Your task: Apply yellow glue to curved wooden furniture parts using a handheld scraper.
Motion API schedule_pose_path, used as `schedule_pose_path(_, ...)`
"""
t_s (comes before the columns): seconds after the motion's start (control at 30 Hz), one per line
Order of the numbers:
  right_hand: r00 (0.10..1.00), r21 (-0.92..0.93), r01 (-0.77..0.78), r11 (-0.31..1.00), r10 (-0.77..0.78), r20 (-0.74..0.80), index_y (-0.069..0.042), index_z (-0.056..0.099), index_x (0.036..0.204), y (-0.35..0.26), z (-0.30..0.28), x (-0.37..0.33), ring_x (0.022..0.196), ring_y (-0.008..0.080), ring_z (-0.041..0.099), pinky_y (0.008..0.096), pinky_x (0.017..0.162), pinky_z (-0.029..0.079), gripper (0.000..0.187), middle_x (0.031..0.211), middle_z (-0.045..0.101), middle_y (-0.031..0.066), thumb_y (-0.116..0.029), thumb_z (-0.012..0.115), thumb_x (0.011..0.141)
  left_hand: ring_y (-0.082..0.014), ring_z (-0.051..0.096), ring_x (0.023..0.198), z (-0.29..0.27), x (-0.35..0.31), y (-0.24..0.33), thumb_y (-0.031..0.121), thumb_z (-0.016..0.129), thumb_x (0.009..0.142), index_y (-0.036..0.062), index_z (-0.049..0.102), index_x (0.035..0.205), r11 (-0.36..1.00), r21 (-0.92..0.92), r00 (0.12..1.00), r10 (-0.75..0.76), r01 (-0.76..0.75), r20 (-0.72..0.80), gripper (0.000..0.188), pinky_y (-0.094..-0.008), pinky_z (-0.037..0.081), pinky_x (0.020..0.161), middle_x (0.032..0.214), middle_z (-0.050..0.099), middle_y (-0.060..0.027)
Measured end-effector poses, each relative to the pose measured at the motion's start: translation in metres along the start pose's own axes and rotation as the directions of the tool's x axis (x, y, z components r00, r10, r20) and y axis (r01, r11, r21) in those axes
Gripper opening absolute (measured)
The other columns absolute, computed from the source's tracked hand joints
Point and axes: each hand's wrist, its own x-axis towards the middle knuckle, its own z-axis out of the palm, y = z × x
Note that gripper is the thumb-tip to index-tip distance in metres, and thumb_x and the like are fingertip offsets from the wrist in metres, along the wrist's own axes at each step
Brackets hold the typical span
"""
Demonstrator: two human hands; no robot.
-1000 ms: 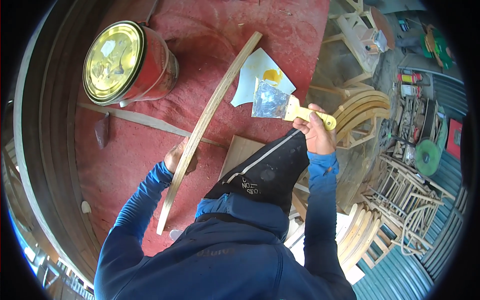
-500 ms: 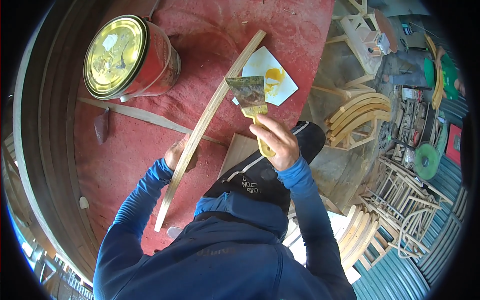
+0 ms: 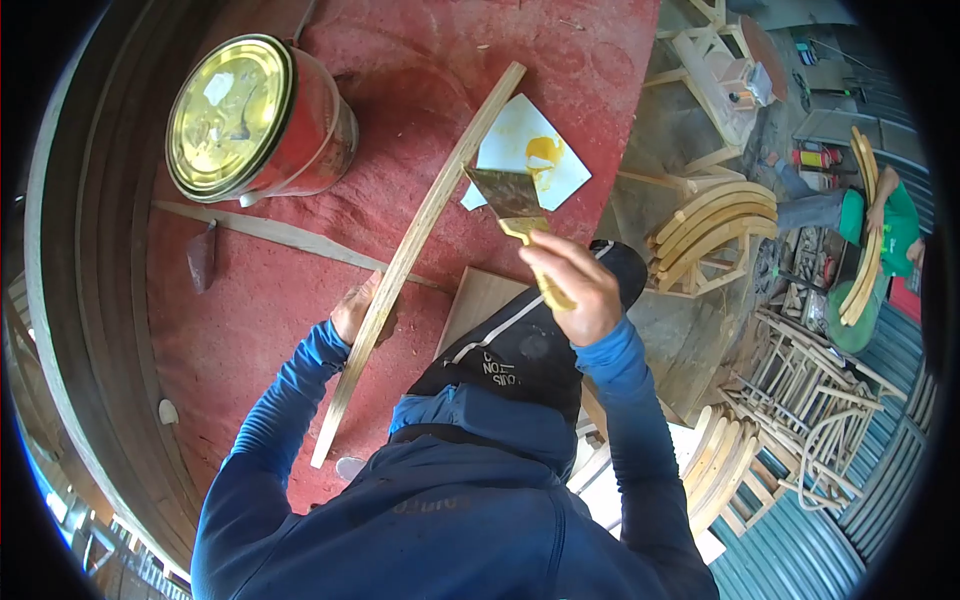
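Observation:
My left hand (image 3: pixel 356 308) grips a long, slightly curved wooden strip (image 3: pixel 418 240) near its middle, its thumb on the near face and the other fingers hidden behind. The strip slants from the lower left up to the far right. In my right hand (image 3: pixel 577 287) is a putty knife (image 3: pixel 520 210) with a yellow handle and a wide, stained blade. One corner of the blade is at or very close to the strip's right edge; contact cannot be made out. Behind the blade lies a white sheet (image 3: pixel 560 178) bearing a smear of yellow-orange paste (image 3: pixel 543 154).
A red bucket (image 3: pixel 318 135) with a gold lid stands at the far left of the red surface (image 3: pixel 400 80). Near it lie a thin wooden piece (image 3: pixel 285 236) and a small dark pouch (image 3: pixel 201 260). Curved wooden parts (image 3: pixel 715 222) are stacked at right, where another person (image 3: pixel 905 225) carries similar ones.
My right hand has moved slightly right and nearer with the putty knife, whose blade has turned. The strip has barely shifted. The other person has come further into view with the curved pieces.

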Motion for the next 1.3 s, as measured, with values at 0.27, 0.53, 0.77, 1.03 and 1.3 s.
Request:
schedule_pose_path(0.27,0.967,-0.024,-0.241,0.970,0.238,-0.090,-0.004,0.070,0.111,0.047,-0.017,0.005,0.092,0.0357,0.070,0.0386,0.079,0.056,0.023,0.104,0.071,0.0172,-0.001,0.067,0.088,-0.0162,0.050,0.041,0.005,0.000,0.000,0.065,0.032,0.103,0.0029,0.066,0.090,1.000,-0.024,0.999,-0.004,0.003,-0.032,0.072,-0.0302,0.039,0.038,0.055,0.055,-0.0060)
schedule_pose_path(0.53,0.984,-0.067,-0.172,0.983,0.175,0.034,-0.004,0.070,0.109,0.054,-0.007,0.015,0.094,0.0361,0.070,0.0404,0.082,0.056,0.024,0.105,0.071,0.0165,0.001,0.066,0.086,-0.0164,0.050,0.040,0.009,-0.002,0.002,0.064,0.030,0.103,0.0024,0.066,0.089,1.000,0.011,0.997,-0.023,0.024,-0.075,0.073,-0.0293,0.039,0.038,0.055,0.055,-0.0060)
schedule_pose_path(0.77,0.966,0.019,-0.253,0.967,0.252,0.065,-0.005,0.072,0.109,0.059,-0.026,0.025,0.085,0.0292,0.073,0.0353,0.076,0.057,0.020,0.097,0.073,0.0154,-0.005,0.068,0.090,-0.0166,0.050,0.040,0.007,-0.003,0.000,0.065,0.030,0.103,0.0032,0.066,0.089,1.000,0.003,0.997,-0.024,0.024,-0.068,0.073,-0.0297,0.039,0.038,0.054,0.055,-0.0056)
schedule_pose_path(1.03,0.770,0.661,-0.556,0.504,0.612,0.180,0.006,0.060,0.127,0.064,-0.041,-0.001,0.091,0.0228,0.073,0.0363,0.085,0.061,0.032,0.108,0.071,0.0181,-0.007,0.062,0.099,-0.0161,0.051,0.043,0.003,-0.001,-0.003,0.066,0.032,0.102,0.0044,0.066,0.090,0.998,-0.051,0.996,-0.052,0.048,-0.072,0.072,-0.0300,0.040,0.040,0.057,0.056,-0.0055)
schedule_pose_path(1.3,0.842,0.788,-0.295,0.540,0.537,-0.054,0.009,0.062,0.123,0.026,0.002,-0.004,0.097,0.0254,0.072,0.0350,0.091,0.059,0.028,0.111,0.071,0.0219,-0.004,0.065,0.098,-0.0165,0.049,0.042,0.003,-0.002,0.001,0.065,0.027,0.103,0.0047,0.065,0.087,0.998,-0.032,0.997,-0.057,0.055,-0.048,0.073,-0.0303,0.039,0.039,0.054,0.055,-0.0057)
